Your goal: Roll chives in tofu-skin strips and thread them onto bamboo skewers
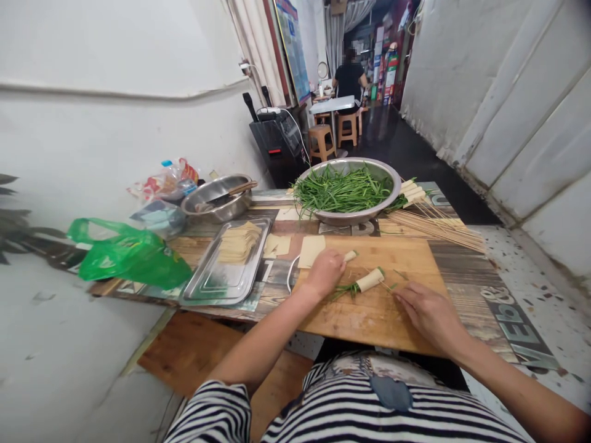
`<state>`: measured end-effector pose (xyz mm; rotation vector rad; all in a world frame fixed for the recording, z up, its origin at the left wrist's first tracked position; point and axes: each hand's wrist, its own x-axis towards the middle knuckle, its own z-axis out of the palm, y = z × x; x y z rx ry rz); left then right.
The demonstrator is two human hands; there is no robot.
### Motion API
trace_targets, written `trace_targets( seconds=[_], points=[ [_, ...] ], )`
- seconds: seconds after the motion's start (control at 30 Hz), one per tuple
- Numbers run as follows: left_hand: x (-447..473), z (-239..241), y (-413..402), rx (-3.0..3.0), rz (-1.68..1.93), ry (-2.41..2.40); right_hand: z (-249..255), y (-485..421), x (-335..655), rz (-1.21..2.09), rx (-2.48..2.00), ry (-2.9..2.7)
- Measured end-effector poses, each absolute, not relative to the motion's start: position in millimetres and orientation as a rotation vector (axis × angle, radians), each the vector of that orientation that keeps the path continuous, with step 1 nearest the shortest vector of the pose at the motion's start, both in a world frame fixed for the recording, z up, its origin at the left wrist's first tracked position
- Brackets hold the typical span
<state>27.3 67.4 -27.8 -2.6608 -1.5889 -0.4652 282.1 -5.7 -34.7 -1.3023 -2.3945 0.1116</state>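
On the wooden cutting board (392,329) lies a roll of pale tofu sheet (370,280) wrapped around green chives, its leafy ends trailing left. My right hand (427,314) is closed in a pinch at the right of this roll. A thin bamboo skewer (388,287) runs from the roll to those fingertips. My left hand (325,271) is closed around a second, smaller-looking tofu roll (351,255), mostly hidden by the fingers. Just behind that hand, a flat tofu sheet (312,251) rests at the board's left edge.
A big steel basin (355,216) of chives (346,189) stands behind the board. Finished rolls (413,192) and loose skewers (438,229) lie to its right. Leftward are a metal tray (240,286) with stacked tofu sheets (239,242), a steel bowl (217,212) and a green bag (133,255). A person (349,80) sits far back.
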Motion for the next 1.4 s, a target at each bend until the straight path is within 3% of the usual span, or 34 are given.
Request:
trace_targets(
  seconds=[1.4],
  points=[
    [28,-24,69,-2.679,-0.450,-1.589,-34,-9,282,0.095,-1.267,-2.389]
  ],
)
